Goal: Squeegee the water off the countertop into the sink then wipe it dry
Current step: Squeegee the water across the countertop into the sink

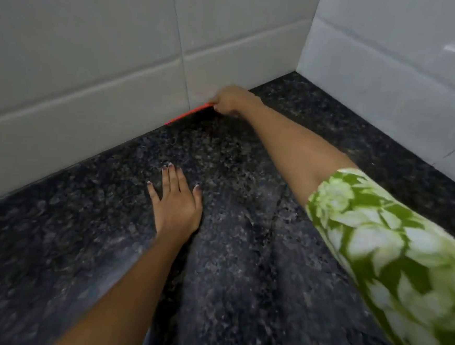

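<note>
A dark speckled granite countertop (241,255) fills the lower part of the view and runs into a tiled corner. My right hand (233,100) reaches to the back edge where counter meets wall and is shut on a thin red-orange squeegee (188,114), whose blade lies along the foot of the wall, slanting down to the left. My left hand (176,203) rests flat on the counter, palm down with fingers spread, well in front of the squeegee. No sink is in view. Water on the stone is hard to make out.
White tiled walls stand behind (93,66) and at the right (391,76), meeting in a corner at the upper right. My right arm, in a green and white floral sleeve (391,253), crosses the counter diagonally.
</note>
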